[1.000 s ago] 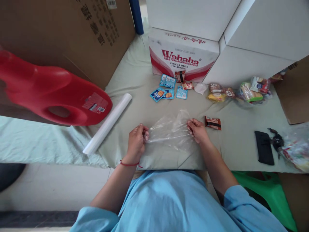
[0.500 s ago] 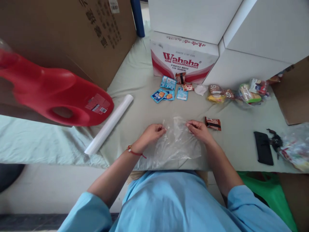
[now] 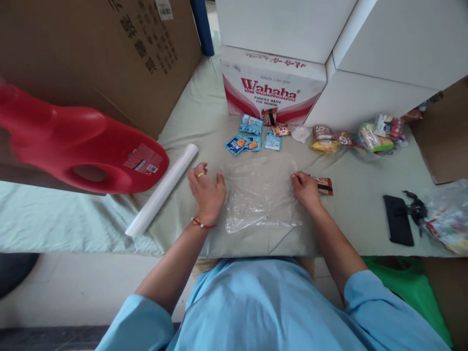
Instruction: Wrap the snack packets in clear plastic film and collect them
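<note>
A clear plastic bag lies flat on the pale green cloth in front of me. My left hand rests at the bag's left edge, fingers loosely spread, thumb touching the plastic. At the bag's right edge my right hand has curled fingers pressed on the plastic. A small dark red snack packet sits just behind my right hand. A white roll lies to the left of my left hand.
Blue snack packets and a Wahaha carton sit behind the bag. Wrapped snacks lie at back right. A black case and another plastic bag are at the right. A red jug lies left, by a cardboard box.
The bag, held up and stretched between both hands a second ago, now lies flat on the cloth. My left hand has opened and settled at its left edge.
</note>
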`<state>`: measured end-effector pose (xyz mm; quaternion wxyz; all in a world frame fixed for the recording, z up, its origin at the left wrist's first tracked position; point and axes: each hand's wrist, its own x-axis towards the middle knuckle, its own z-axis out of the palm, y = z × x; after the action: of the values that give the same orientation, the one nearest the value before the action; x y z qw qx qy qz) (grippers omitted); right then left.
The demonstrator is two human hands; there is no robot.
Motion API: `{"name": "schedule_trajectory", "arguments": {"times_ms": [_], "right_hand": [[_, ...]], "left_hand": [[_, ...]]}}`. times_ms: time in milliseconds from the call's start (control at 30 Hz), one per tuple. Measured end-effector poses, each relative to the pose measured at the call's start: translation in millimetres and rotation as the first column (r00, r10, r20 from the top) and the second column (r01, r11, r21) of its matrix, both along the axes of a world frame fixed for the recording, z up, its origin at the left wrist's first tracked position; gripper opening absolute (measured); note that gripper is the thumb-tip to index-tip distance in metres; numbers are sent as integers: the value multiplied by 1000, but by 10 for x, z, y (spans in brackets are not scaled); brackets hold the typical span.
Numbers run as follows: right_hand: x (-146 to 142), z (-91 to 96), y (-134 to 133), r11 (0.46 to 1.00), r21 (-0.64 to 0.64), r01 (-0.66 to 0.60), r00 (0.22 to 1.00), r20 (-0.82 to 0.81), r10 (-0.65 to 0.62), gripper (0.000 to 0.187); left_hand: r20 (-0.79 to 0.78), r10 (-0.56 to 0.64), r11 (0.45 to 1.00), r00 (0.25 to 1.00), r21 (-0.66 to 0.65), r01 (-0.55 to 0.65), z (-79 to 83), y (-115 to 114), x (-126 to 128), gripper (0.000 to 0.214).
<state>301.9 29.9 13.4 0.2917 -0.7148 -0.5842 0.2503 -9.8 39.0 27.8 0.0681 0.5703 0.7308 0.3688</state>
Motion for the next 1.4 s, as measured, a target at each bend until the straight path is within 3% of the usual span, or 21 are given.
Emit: {"name": "schedule_trajectory", "arguments": {"times_ms": [33,100,167,200,233,300,367,400,467,567,633,733,800,900,1100,1200,1267,1400], "right_hand": [[-12,-3,21,1000,-2,-1,1000,24,1,33],[-29,-21,63,1000,-12,-14,999,41,15,34],[-16,-39,103,999,-26,-37,999,32,38,35],[7,-38,118,999,-22,-42,999,32,42,35],[39,-26,124,1000,0,-32,999,44,32,34],[119,43,89,993,113,26,993,111,-39,33],[178,163,-36,955,294,46,975,197,-107,32],[182,228,-134,929,369,-3,967,237,-91,31],[121,323,-377,871,424,-247,940,322,110,26],[-93,279,-725,689,272,-672,729,410,549,21],[-237,133,-863,626,176,-760,632,430,645,20],[-345,-75,-921,652,165,-740,646,444,621,16],[-335,-112,-916,635,190,-748,646,425,634,20],[-235,-9,-931,598,211,-774,630,362,687,21],[-19,271,-1072,586,134,-799,599,255,759,23],[18,379,-1119,526,46,-849,522,229,822,25],[8,467,-1106,501,52,-864,502,159,850,25],[-146,571,-969,627,164,-761,647,133,751,22]], "left_hand": [[-60,-34,996,998,80,39,50,-46,23,43],[-193,-271,950,943,106,294,129,-138,74,39],[-287,-590,797,755,-54,602,137,-202,116,39],[-297,-700,707,649,-164,688,106,-218,126,41],[-291,-767,639,572,-265,722,56,-223,126,45],[-276,-806,591,523,-399,701,-78,-208,100,52],[-274,-808,587,522,-450,673,-204,-180,56,56],[-277,-807,588,521,-454,669,-250,-169,37,57],[-288,-802,596,524,-444,669,-299,-158,17,58],[-290,-803,595,521,-439,673,-298,-162,23,58],[-289,-803,595,521,-444,670,-285,-165,34,58],[-292,-802,597,522,-449,665,-276,-163,40,58],[-289,-804,593,520,-456,663,-272,-161,40,58],[-278,-808,586,519,-465,663,-260,-161,42,58],[-265,-809,585,525,-449,675,-233,-165,50,59],[-259,-814,578,520,-460,674,-237,-164,42,59],[-254,-818,572,516,-456,682,-250,-153,27,59],[-220,-836,544,502,-447,710,-263,-83,-29,58]]}}
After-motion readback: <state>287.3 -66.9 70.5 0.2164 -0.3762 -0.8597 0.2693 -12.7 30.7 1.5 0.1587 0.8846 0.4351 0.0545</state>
